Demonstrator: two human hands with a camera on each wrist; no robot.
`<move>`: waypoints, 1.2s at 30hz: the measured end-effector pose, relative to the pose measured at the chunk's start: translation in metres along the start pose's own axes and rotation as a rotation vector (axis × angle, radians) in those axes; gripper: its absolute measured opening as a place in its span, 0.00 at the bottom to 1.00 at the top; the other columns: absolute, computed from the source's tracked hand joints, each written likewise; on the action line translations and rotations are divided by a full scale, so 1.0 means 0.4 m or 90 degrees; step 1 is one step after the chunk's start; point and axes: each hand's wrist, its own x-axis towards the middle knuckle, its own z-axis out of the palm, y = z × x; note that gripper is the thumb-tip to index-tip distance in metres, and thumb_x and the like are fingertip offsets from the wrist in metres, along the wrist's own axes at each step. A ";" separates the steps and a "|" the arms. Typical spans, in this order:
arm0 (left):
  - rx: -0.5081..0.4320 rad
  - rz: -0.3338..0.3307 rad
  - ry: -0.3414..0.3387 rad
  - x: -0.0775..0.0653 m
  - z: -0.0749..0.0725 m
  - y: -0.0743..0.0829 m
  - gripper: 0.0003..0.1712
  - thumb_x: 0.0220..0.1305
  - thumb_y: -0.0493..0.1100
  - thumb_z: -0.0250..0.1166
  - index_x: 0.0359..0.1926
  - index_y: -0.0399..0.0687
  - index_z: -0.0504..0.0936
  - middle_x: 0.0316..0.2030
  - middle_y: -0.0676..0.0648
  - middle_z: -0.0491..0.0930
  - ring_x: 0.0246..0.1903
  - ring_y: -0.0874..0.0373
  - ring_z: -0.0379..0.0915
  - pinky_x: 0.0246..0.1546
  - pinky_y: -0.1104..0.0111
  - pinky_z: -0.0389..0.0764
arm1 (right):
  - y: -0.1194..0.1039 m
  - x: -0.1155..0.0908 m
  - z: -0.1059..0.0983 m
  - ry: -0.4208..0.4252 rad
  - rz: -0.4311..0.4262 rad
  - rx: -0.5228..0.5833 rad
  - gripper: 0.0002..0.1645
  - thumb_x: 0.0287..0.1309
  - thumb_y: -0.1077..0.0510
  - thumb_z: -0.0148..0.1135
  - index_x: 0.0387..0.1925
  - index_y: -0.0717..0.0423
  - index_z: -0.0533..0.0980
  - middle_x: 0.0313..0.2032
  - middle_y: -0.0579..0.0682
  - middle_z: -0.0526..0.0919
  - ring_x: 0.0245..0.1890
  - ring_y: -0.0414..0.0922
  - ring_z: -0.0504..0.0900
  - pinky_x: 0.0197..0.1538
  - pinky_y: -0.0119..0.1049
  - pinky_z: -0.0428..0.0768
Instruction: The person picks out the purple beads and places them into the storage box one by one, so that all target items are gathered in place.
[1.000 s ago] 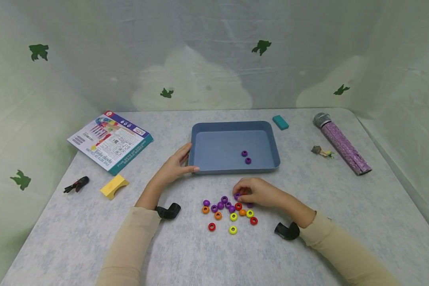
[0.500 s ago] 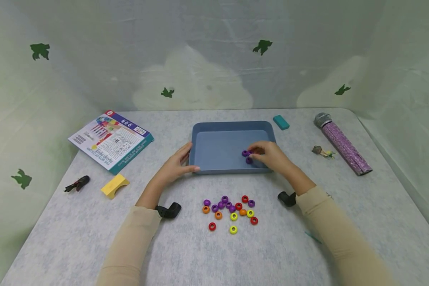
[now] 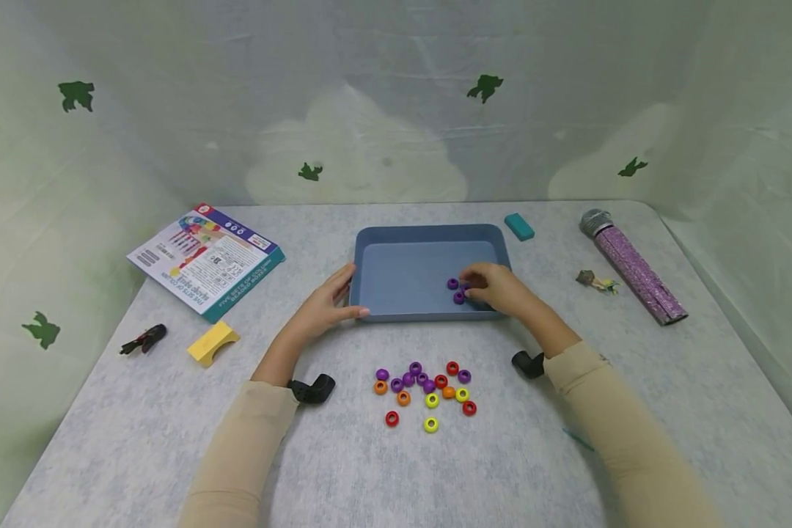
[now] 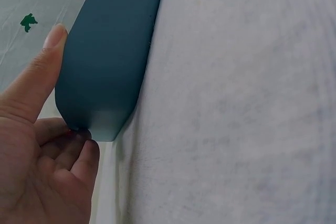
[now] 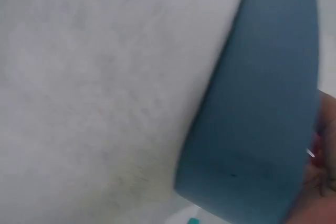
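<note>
A shallow blue-grey tray (image 3: 402, 275) lies on the table. My left hand (image 3: 320, 308) holds its near left corner, thumb on the front rim and fingers at the side. In the left wrist view the thumb lies against the tray wall (image 4: 105, 51) and the other fingers curl at the corner. My right hand (image 3: 495, 286) is inside the tray, its fingertips pinching a purple bead that they partly cover. Two purple beads (image 3: 452, 284) lie beside those fingertips. In the right wrist view the tray wall (image 5: 257, 98) hides most of the hand.
Loose purple, orange, red and yellow beads (image 3: 432, 400) lie before the tray. Left stand a printed box (image 3: 204, 260), a yellow arch block (image 3: 213, 343) and a small dark object (image 3: 144, 339). Right are a teal block (image 3: 518, 226), a glittery microphone (image 3: 633, 268) and a small figure (image 3: 596, 281).
My right hand has carried a purple bead from the pile up into the tray, and over the last half second has shifted only slightly. The left hand keeps its place on the tray.
</note>
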 end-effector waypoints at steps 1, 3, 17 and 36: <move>-0.002 0.003 0.000 0.000 0.000 0.000 0.53 0.41 0.52 0.64 0.62 0.45 0.42 0.62 0.49 0.39 0.59 0.60 0.38 0.56 0.68 0.52 | -0.005 -0.008 -0.002 0.007 -0.013 0.007 0.18 0.49 0.60 0.56 0.44 0.58 0.70 0.41 0.52 0.73 0.41 0.46 0.70 0.43 0.38 0.72; -0.001 0.004 0.000 0.000 0.001 0.001 0.53 0.41 0.51 0.64 0.62 0.45 0.42 0.62 0.49 0.39 0.59 0.60 0.38 0.57 0.68 0.52 | -0.017 -0.030 -0.005 0.025 -0.049 0.026 0.21 0.48 0.58 0.56 0.46 0.59 0.68 0.43 0.53 0.71 0.42 0.47 0.69 0.45 0.39 0.71; -0.033 0.004 -0.014 -0.007 -0.006 0.028 0.52 0.43 0.49 0.64 0.62 0.43 0.41 0.62 0.48 0.38 0.59 0.60 0.36 0.57 0.68 0.50 | -0.057 -0.211 0.088 -0.090 -0.158 0.147 0.23 0.42 0.57 0.61 0.43 0.57 0.69 0.40 0.49 0.72 0.38 0.45 0.71 0.41 0.37 0.73; -0.047 -0.006 -0.017 -0.019 -0.008 0.054 0.51 0.44 0.46 0.64 0.62 0.40 0.41 0.62 0.45 0.38 0.59 0.57 0.37 0.58 0.66 0.49 | -0.055 -0.168 0.040 -0.007 -0.151 0.119 0.12 0.47 0.59 0.58 0.37 0.54 0.74 0.32 0.43 0.75 0.32 0.37 0.73 0.36 0.30 0.75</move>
